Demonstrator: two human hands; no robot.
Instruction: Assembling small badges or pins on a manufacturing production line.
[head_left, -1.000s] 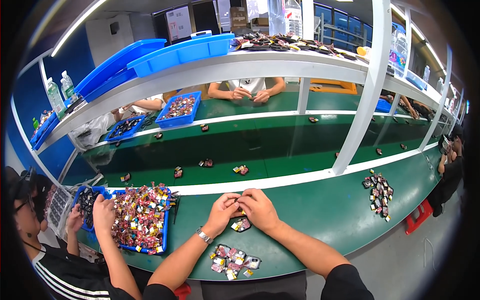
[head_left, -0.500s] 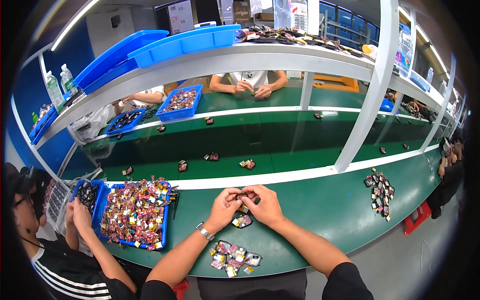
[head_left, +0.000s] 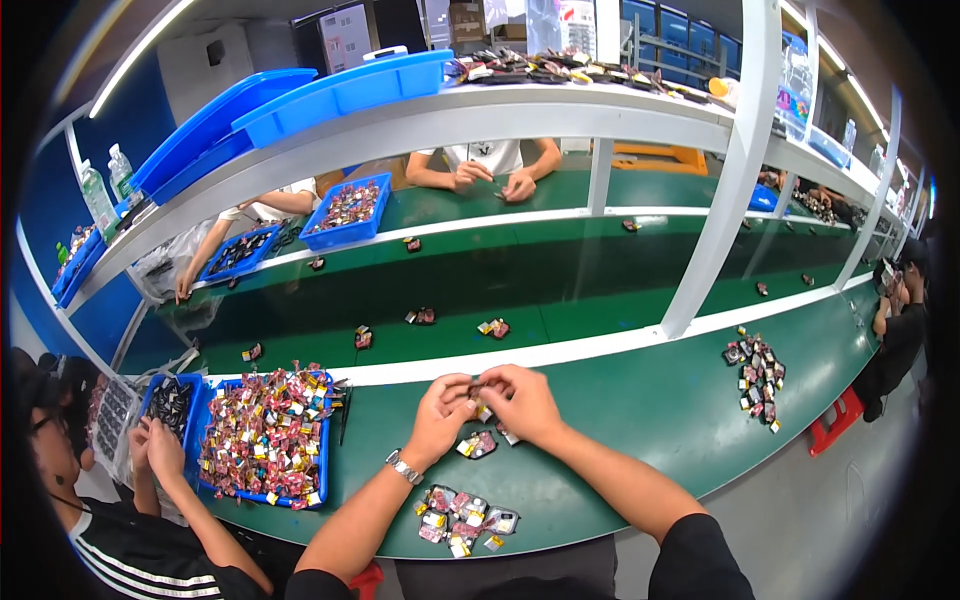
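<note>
Bench: green worktop, loose pieces lying below my hands.
Left hand: pinching one small part.
Right hand: gripping the same part.
Tip: I'd keep fingertips close and press squarely.

Small pink-and-yellow packets lie at the table's near edge; more fill a blue tray at its left end.

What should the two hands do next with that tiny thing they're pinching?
Probably set it down on the small pile near the table edge. Both the left hand and the right hand pinch one small part together, and similar finished-looking pieces lie there.
</note>
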